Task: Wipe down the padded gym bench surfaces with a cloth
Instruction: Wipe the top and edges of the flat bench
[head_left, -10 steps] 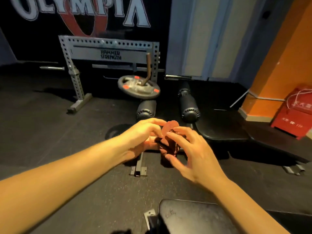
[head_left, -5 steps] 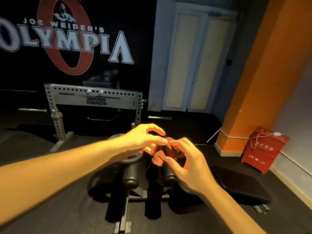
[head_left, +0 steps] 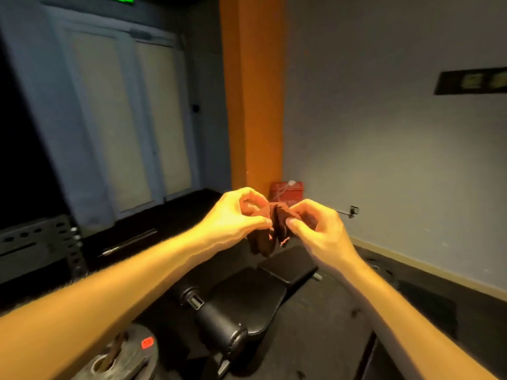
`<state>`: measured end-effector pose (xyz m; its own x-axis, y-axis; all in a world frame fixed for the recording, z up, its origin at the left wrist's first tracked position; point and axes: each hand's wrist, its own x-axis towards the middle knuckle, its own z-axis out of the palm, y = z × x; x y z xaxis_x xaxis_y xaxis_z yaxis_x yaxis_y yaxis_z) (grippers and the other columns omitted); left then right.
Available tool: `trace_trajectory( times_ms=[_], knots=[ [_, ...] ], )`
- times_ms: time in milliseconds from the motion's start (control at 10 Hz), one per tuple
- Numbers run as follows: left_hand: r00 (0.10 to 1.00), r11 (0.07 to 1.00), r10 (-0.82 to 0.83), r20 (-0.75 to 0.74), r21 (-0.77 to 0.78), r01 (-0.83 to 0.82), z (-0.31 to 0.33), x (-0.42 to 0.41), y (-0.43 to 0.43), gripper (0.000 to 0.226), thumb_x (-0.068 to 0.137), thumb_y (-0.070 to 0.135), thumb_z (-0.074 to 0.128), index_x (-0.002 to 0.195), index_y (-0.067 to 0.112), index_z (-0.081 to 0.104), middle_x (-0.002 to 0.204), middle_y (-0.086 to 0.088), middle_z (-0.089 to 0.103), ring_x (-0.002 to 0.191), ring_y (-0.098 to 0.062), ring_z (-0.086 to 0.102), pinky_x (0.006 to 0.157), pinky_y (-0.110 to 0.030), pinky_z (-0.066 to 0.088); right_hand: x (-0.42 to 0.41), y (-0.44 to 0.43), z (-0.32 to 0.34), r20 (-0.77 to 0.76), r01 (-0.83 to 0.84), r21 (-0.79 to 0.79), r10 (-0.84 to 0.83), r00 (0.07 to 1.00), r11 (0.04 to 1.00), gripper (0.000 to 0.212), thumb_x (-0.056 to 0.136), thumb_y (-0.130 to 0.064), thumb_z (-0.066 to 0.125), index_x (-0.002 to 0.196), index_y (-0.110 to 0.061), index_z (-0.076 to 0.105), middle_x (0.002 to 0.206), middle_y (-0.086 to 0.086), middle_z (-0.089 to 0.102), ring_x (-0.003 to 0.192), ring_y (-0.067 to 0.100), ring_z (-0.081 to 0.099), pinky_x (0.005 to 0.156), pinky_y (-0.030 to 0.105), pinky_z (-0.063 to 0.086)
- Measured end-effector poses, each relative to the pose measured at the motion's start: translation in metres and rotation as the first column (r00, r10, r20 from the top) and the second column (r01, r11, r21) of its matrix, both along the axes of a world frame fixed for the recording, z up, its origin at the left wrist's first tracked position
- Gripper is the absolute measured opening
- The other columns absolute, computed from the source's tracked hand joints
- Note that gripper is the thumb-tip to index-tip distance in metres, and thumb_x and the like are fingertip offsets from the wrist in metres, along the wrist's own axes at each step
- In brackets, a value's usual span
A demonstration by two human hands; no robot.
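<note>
Left hand [head_left: 236, 215] and right hand [head_left: 315, 231] are still pinching the bunched red cloth [head_left: 277, 229] between them, now hovering over the bench pad [head_left: 247, 305] without touching it; wiping is probably starting next.

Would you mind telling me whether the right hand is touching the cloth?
Touching: the head view shows the right hand pinching the cloth between its thumb and fingers.

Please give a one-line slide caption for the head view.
Left hand and right hand hold a dark red cloth above the black padded bench.
</note>
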<state>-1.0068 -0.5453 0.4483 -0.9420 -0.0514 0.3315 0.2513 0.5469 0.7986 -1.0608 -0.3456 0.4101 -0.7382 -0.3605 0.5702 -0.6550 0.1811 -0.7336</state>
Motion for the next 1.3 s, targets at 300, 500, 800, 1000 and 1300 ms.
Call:
trace_trajectory(
  times_ms=[300, 500, 800, 1000, 1300],
  knots=[
    [0.917, 0.924, -0.382, 0.112, 0.032, 0.381, -0.042, -0.113, 0.085, 0.012, 0.091, 0.020, 0.078, 0.103, 0.020, 0.077, 0.092, 0.006, 0.079, 0.092, -0.006, 0.075, 0.077, -0.020, 0.059, -0.031, 0.086, -0.048, 0.201, 0.375, 0.030, -0.373, 0.906, 0.927, 0.005, 0.093, -0.029, 0.073, 0.093, -0.024, 0.073, 0.083, -0.004, 0.073, 0.082, 0.016, 0.071, 0.076, 0.044, 0.061],
    [0.809, 0.832, -0.510, 0.291, -0.070, 0.550, -0.079, -0.196, 0.121, 0.019, 0.085, 0.023, 0.083, 0.100, 0.015, 0.077, 0.092, 0.000, 0.079, 0.087, -0.011, 0.075, 0.076, -0.022, 0.059, -0.080, 0.137, -0.084, 0.293, 0.492, 0.104, -0.499, 0.815, 0.864, 0.010, 0.092, -0.013, 0.070, 0.082, -0.013, 0.071, 0.080, 0.004, 0.072, 0.081, 0.021, 0.070, 0.078, 0.040, 0.058],
    [0.680, 0.716, -0.597, 0.425, -0.101, 0.691, -0.132, -0.295, 0.181, 0.019, 0.089, 0.025, 0.079, 0.096, 0.009, 0.072, 0.091, -0.008, 0.076, 0.081, -0.014, 0.069, 0.075, -0.030, 0.054, -0.124, 0.185, -0.132, 0.465, 0.605, 0.193, -0.615, 0.637, 0.772, 0.006, 0.093, -0.014, 0.071, 0.090, -0.018, 0.074, 0.084, -0.002, 0.075, 0.082, 0.014, 0.072, 0.080, 0.036, 0.059],
    [0.591, 0.621, -0.712, 0.379, -0.052, 0.782, -0.177, -0.322, 0.233, 0.013, 0.088, 0.027, 0.080, 0.096, 0.018, 0.074, 0.089, 0.002, 0.077, 0.086, -0.013, 0.073, 0.082, -0.032, 0.059, -0.125, 0.196, -0.162, 0.586, 0.755, 0.177, -0.684, 0.435, 0.631, 0.010, 0.090, -0.026, 0.076, 0.096, -0.018, 0.077, 0.087, 0.000, 0.077, 0.084, 0.015, 0.074, 0.078, 0.034, 0.059],
    [0.324, 0.323, -0.852, 0.412, -0.074, 0.944, -0.252, -0.413, 0.294, 0.028, 0.086, 0.033, 0.082, 0.090, 0.008, 0.070, 0.051, 0.015, 0.049, 0.052, 0.000, 0.045, 0.059, -0.019, 0.039, -0.167, 0.183, -0.224, 0.547, 0.886, 0.391, -0.837, -0.006, 0.250, 0.023, 0.093, -0.029, 0.068, 0.077, -0.012, 0.068, 0.070, 0.003, 0.059, 0.065, 0.012, 0.052, 0.064, 0.033, 0.041]
  ],
)
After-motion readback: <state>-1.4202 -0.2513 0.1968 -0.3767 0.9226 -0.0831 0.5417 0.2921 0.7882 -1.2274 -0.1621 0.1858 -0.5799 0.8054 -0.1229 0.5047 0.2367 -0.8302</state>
